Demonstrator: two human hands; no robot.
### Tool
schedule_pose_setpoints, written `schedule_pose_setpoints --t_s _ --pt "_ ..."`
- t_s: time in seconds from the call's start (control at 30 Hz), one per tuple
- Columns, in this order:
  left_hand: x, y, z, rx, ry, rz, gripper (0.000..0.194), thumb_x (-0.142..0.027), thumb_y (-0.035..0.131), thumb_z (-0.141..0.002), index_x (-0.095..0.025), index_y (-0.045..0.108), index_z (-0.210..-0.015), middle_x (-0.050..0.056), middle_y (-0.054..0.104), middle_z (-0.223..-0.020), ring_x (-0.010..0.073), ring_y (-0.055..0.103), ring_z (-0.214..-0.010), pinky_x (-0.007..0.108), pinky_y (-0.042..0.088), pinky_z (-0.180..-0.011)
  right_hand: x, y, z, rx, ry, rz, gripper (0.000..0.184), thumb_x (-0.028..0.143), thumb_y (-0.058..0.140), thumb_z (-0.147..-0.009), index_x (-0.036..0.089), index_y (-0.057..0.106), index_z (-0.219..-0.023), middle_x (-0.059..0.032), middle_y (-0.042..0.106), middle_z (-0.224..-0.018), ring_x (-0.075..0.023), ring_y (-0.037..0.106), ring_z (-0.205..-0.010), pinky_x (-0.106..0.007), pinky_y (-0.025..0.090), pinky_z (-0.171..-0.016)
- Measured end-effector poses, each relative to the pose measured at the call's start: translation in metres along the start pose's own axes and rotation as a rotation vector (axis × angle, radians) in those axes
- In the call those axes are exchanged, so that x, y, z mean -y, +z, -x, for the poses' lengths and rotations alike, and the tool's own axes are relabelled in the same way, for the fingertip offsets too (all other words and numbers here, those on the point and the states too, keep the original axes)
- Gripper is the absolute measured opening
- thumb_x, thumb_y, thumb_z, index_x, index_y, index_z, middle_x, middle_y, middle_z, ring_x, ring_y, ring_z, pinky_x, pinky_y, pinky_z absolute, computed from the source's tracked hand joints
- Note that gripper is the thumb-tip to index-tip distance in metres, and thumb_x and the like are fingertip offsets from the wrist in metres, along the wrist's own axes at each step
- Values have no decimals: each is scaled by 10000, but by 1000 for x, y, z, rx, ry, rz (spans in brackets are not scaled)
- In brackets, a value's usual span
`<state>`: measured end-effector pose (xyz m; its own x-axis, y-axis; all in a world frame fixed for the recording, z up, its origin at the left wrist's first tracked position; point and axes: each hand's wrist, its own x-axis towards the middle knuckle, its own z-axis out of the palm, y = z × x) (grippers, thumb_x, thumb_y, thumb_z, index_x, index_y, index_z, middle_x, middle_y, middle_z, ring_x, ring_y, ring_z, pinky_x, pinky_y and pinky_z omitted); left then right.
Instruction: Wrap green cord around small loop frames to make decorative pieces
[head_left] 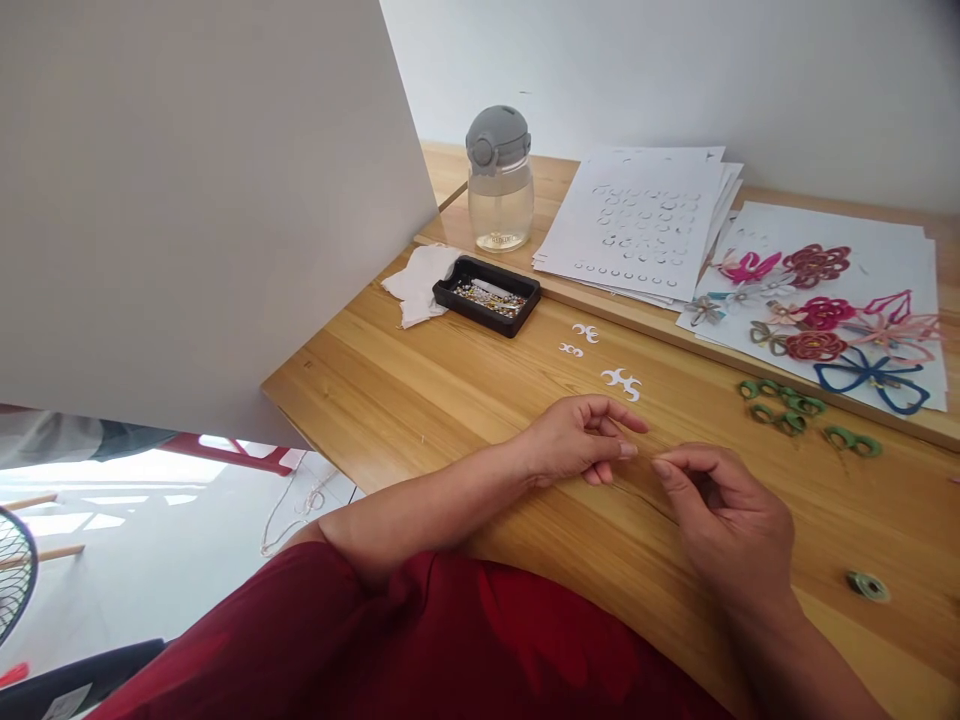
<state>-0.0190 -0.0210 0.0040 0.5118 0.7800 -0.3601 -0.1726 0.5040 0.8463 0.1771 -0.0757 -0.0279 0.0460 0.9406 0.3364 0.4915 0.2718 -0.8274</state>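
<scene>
My left hand (581, 440) is over the wooden table (450, 400), its thumb pressed toward the curled fingers and the index finger stretched forward. To its right, my right hand (727, 515) pinches with thumb and index fingertip. A very fine strand seems to run between the two hands, too thin to name. Just beyond my left hand lie white crescent-shaped paper cutouts (621, 383), with smaller white cutouts (585, 332) farther back. Several green looped pieces (791, 402) with thin stems are right of the cutouts. A small green roll (868, 586) rests right of my right hand.
A black tray (487, 318) of small beads stands beside a white cloth (420, 283). Behind it is a grey-lidded bottle (501, 180). Printed paper sheets (637, 210) and colourful wire-and-fabric flowers (817, 263) lie at the back right. A large white panel (195, 200) borders the left.
</scene>
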Motion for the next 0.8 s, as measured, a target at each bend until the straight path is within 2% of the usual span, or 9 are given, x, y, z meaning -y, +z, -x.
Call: schedule_pose_setpoints --t_s 0.13,0.27,0.37,0.47,0.57,0.63,0.7,0.8 --pt "-5 0 1 17 -105 -11 218 -178 761 -860 -133 670 -1054 -38 671 -732 56 627 -473 152 394 -429 -3 0 1 -53 68 -21 75 318 750 -932 254 730 -899 -4 710 -872 -156 632 -779 -311 482 -750" --pt "-11 -3 1 63 -209 -26 150 -240 613 -1004 -127 681 -1075 13 721 -820 81 719 -587 155 276 -385 -4 -1 1 -9 76 -32 77 328 749 -935 261 733 -901 4 702 -852 -148 614 -741 -305 474 -717" --pt "-13 -5 0 49 -229 -18 157 -220 563 -1029 -119 680 -1056 22 725 -804 79 722 -599 165 249 -387 -4 -2 2 24 39 -23 66 318 744 -940 266 730 -903 3 700 -877 -151 622 -772 -311 477 -743" --pt "-12 -4 1 65 -228 6 128 -217 604 -999 -118 684 -1018 20 721 -773 86 709 -593 166 346 -438 -5 -3 1 49 10 -15 57 310 731 -951 269 725 -912 2 698 -900 -159 636 -817 -320 486 -783" --pt "-8 -4 1 100 -218 -2 212 -313 768 -891 -129 685 -955 -9 698 -708 80 648 -540 200 474 -535 -6 -3 0 69 6 -4 61 315 719 -959 270 724 -918 -1 704 -915 -165 648 -845 -325 491 -807" --pt "-4 -4 0 98 -180 -66 329 -384 870 -782 -135 684 -891 -28 676 -660 60 577 -498 202 456 -531 -6 -3 -1 70 7 13 76 325 717 -959 269 727 -908 -4 709 -913 -167 655 -841 -322 493 -802" --pt "1 -4 -2 77 -120 -127 366 -396 912 -716 -137 685 -842 -38 660 -632 46 534 -499 191 412 -524 -6 -3 -1 56 -3 25 85 330 723 -951 267 732 -894 -7 712 -905 -168 658 -829 -317 497 -792" --pt "8 -1 -4 41 -57 -183 268 -322 872 -751 -139 696 -838 -39 648 -616 57 545 -551 189 403 -563 -6 -2 1 22 -16 22 88 327 740 -935 261 740 -877 -15 713 -894 -173 660 -812 -321 502 -780"
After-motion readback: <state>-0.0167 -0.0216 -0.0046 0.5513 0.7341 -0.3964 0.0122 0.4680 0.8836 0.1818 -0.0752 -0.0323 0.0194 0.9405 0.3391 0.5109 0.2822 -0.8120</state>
